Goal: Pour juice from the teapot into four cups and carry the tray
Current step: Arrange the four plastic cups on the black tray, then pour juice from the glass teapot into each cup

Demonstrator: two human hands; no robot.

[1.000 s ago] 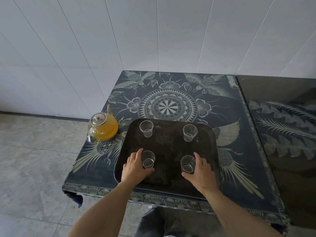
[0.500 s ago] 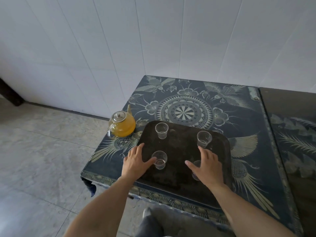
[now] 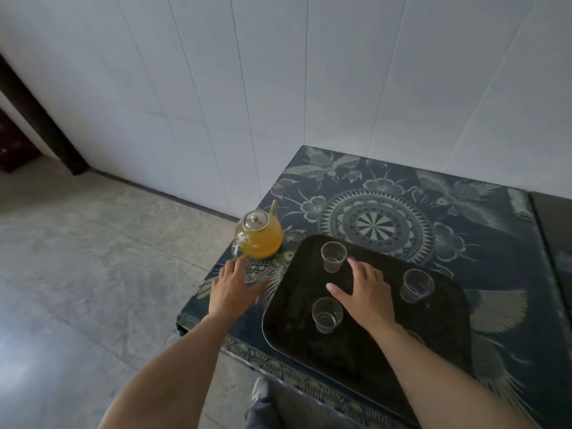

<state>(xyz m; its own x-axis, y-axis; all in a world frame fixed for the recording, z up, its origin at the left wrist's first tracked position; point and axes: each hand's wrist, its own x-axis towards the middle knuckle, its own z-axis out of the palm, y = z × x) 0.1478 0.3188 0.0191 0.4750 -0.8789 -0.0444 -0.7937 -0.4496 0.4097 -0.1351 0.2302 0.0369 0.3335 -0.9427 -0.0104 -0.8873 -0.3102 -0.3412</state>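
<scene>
A glass teapot [image 3: 259,238] of orange juice with a metal lid stands at the table's left edge, beside a dark tray [image 3: 297,332]. On the tray stand empty clear cups: one far left [image 3: 333,256], one near left [image 3: 327,314], one far right [image 3: 416,285]; a fourth is mostly hidden behind my right forearm. My left hand [image 3: 234,286] is open, fingers spread over the tablecloth, fingertips just short of the teapot's handle. Open as well, my right hand [image 3: 363,294] hovers over the tray between the cups and holds nothing.
The table [image 3: 387,193] has a dark blue patterned cloth and stands against a white tiled wall. A second dark table [image 3: 554,218] adjoins on the right. Grey floor lies to the left, with a dark door frame [image 3: 34,119] far left. My shoe [image 3: 260,391] shows below the table edge.
My left hand left the near-left cup and moved off the tray toward the teapot. My right hand left the near-right cup and moved to the tray's middle. The view swung left.
</scene>
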